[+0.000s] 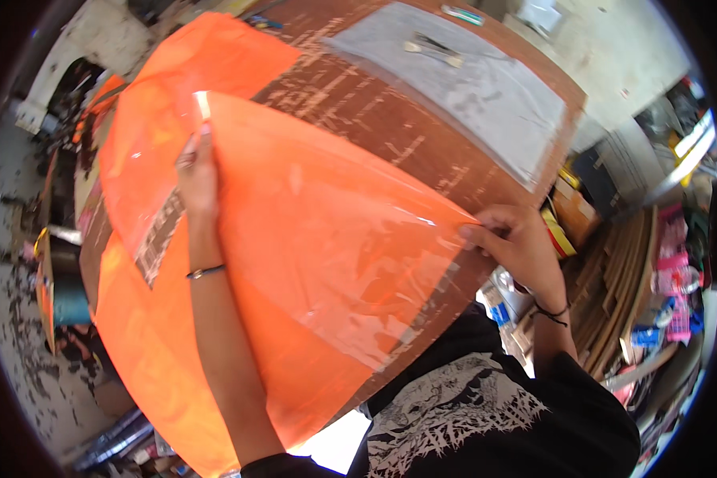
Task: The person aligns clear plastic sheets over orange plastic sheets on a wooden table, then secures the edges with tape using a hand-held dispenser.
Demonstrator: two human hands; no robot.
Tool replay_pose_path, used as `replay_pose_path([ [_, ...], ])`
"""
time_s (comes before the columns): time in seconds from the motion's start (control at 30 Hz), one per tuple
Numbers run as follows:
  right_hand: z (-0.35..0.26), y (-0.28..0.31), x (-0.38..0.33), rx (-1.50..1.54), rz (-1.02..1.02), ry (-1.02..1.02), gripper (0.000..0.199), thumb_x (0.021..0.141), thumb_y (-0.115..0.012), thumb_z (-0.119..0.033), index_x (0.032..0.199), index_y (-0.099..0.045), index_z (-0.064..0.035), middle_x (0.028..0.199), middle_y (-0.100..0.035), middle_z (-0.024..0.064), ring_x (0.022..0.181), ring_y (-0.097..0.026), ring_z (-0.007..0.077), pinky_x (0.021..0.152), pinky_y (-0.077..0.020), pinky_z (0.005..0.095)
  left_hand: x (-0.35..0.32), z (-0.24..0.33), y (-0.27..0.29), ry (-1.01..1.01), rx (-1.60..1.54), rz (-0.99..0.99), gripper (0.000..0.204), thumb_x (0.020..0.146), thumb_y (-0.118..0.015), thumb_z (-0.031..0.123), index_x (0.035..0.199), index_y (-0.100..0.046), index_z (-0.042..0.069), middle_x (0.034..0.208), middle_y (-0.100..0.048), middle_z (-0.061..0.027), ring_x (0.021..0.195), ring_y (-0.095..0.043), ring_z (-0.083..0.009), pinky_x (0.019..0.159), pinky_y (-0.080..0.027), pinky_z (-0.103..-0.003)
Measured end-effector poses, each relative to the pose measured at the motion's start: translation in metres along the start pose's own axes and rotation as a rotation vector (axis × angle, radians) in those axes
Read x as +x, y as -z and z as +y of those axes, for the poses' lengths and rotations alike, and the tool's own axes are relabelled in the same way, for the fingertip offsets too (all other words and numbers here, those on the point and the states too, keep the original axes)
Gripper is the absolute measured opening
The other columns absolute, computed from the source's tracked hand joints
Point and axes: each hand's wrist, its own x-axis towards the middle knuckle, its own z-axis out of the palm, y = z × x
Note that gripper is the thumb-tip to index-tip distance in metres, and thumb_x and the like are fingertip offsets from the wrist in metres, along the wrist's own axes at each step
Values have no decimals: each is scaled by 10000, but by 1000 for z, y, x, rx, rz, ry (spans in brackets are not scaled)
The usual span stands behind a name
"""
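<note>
From my distant seat I watch two hands over one brown bench (358, 111). The left hand (197, 171), near 10 o'clock, grasps the glossy orange sheet (311, 231) at its edge, just below a corner; the right hand (522, 239), at 3 o'clock, pinches another corner between thumb and finger. The sheet lies over the near side of the bench. Its held edge runs from 10 toward 3 o'clock, where the pinched corner points. I cannot tell its whole long axis, nor whether the orange parts (207, 56) toward 8 and 11 o'clock are separate. Toward 1 o'clock I count one grey sheet (486, 107), one pale tool (446, 56) on it, one teal tool (462, 14) beyond.
</note>
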Motion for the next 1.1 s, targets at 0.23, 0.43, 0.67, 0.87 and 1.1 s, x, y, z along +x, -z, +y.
replay_pose_path([
  [0.23, 1, -7, 2, 7, -2, 51, 178, 871, -710, -155, 862, -699, 22, 683, -669, 31, 571, -559, 59, 526, -438, 206, 9, 6, 24, 30, 160, -61, 375, 940, -637, 359, 663, -570, 115, 612, -342, 128, 563, -262, -6, 496, -198, -234],
  [0.43, 0, -6, 4, 4, -13, 38, 171, 884, -700, -153, 872, -695, 17, 696, -673, 20, 578, -564, 46, 536, -444, 189, 15, 8, 29, 49, 151, -151, 415, 941, -633, 367, 647, -536, 90, 600, -302, 104, 560, -241, -30, 491, -220, -258],
  [0.67, 4, -7, 8, -15, -12, 52, 181, 881, -712, -174, 870, -692, 5, 688, -672, 9, 560, -558, 34, 515, -435, 174, 22, 6, 55, -24, 265, -334, 406, 945, -627, 359, 683, -565, 55, 617, -292, 85, 583, -261, -56, 521, -264, -261],
  [0.87, 4, -7, 6, -22, 16, 38, 183, 877, -720, -184, 861, -690, -4, 675, -657, -7, 555, -552, 29, 507, -424, 166, 22, 5, 56, -47, 291, -297, 416, 945, -623, 373, 695, -569, 45, 611, -292, 67, 587, -267, -60, 532, -274, -265],
  [1.1, 5, -9, 5, -2, 9, 58, 184, 878, -718, -181, 865, -692, 0, 664, -642, -14, 555, -543, 31, 506, -423, 175, 18, 3, 44, -35, 305, -199, 413, 949, -612, 388, 732, -600, 37, 604, -329, 59, 584, -276, -63, 531, -278, -265],
])
